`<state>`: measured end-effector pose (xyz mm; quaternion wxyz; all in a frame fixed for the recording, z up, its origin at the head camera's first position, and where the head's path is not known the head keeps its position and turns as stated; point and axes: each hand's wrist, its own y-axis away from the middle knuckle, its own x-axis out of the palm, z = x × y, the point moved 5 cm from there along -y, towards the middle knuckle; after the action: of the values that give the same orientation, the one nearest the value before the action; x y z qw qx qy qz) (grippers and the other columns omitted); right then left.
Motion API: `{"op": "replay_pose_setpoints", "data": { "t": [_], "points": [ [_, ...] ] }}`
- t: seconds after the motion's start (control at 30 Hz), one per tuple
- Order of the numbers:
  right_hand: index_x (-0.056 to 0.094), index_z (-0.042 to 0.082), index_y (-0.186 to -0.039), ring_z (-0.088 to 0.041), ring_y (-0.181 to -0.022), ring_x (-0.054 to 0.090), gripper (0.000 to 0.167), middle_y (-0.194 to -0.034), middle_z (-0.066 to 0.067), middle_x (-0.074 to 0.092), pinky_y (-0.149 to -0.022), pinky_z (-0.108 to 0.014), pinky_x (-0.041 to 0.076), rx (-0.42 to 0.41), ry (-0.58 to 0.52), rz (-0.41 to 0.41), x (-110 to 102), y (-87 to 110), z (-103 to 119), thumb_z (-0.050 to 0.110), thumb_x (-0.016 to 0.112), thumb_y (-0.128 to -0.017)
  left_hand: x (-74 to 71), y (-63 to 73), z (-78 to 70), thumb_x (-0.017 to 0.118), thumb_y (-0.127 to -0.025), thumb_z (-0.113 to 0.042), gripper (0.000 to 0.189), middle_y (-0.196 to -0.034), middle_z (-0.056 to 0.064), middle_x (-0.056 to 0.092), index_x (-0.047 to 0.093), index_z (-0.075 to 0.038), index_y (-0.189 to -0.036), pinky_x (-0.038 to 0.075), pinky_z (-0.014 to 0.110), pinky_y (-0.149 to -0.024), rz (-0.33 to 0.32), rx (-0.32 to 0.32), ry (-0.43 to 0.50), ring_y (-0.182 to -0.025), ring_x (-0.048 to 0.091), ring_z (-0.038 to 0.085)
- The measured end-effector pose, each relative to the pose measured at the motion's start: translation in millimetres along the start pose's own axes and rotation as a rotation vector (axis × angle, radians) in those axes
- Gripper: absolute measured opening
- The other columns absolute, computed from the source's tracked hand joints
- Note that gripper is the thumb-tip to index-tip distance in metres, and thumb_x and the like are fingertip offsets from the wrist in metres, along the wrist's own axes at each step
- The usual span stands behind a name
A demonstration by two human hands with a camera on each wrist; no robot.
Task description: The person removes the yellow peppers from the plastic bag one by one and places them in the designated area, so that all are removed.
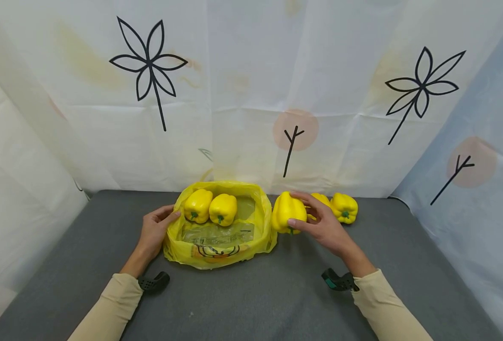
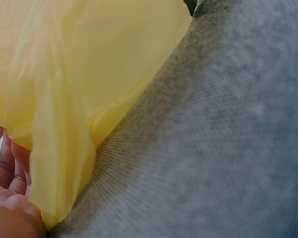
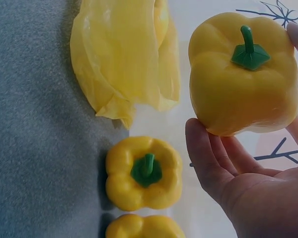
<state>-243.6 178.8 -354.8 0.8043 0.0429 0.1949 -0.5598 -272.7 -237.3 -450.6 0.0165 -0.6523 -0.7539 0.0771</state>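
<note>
A yellow plastic bag (image 1: 221, 259) stands with its mouth spread wide on the grey table. Inside it, on the left, lie two yellow bell peppers, one (image 1: 198, 206) beside the other (image 1: 223, 210). My left hand (image 1: 155, 233) holds the bag's left rim, thumb over the edge; in the left wrist view the bag's folds (image 2: 64, 163) hide part of the fingers. Just right of the bag, my right hand (image 1: 325, 228) grips another yellow bell pepper (image 3: 243, 82) between thumb and fingers. In the right wrist view this pepper is off the table, its green stem showing.
Two more yellow bell peppers sit behind and right of my right hand, one (image 1: 344, 208) in plain sight and one (image 1: 321, 199) partly covered by the hand. A white patterned cloth (image 1: 242, 94) hangs along the back edge of the grey table (image 1: 242, 303).
</note>
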Motion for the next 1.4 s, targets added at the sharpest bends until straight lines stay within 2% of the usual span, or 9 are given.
{"op": "replay_pose_setpoints", "data": {
  "t": [0.33,0.63,1.1,1.4],
  "points": [
    [0.045,0.021,-0.153,-0.036,-0.127,0.052,0.066,-0.15,-0.011,0.042,-0.093,-0.044,0.053,0.027,-0.003,0.004,-5,8.0,-5,0.022,0.076,-0.094,-0.9,0.7,-1.1,0.069,-0.1,-0.02,0.044,-0.102,-0.009,0.067,0.062,0.01,-0.131,0.056,0.02,-0.077,0.003,0.0,0.027,-0.092,0.064,0.008],
    [0.044,0.017,-0.153,-0.036,-0.123,0.055,0.066,-0.145,-0.016,0.048,-0.09,-0.036,0.054,0.042,0.011,0.008,-9,15.2,-13,0.02,0.075,-0.095,0.0,0.3,-0.8,0.068,-0.1,-0.019,0.045,-0.101,-0.01,0.068,0.06,0.012,-0.131,0.056,0.019,-0.078,-0.003,0.008,0.03,-0.092,0.064,0.007],
    [0.046,0.017,-0.151,-0.036,-0.123,0.053,0.062,-0.141,-0.016,0.051,-0.089,-0.037,0.054,0.061,0.058,0.004,-6,26.8,-32,0.023,0.074,-0.096,-0.3,1.0,1.6,0.067,-0.101,-0.02,0.045,-0.103,-0.01,0.067,0.061,0.01,-0.132,0.055,0.02,-0.079,-0.002,0.004,0.018,-0.093,0.064,0.007],
    [0.047,0.017,-0.151,-0.037,-0.124,0.053,0.061,-0.146,-0.015,0.048,-0.088,-0.036,0.055,0.065,0.051,0.011,-3,29.6,-41,0.022,0.074,-0.096,-0.3,1.0,-0.1,0.067,-0.101,-0.02,0.045,-0.103,-0.01,0.067,0.06,0.01,-0.133,0.056,0.02,-0.078,-0.001,0.0,0.019,-0.093,0.064,0.007]
  ]
}}
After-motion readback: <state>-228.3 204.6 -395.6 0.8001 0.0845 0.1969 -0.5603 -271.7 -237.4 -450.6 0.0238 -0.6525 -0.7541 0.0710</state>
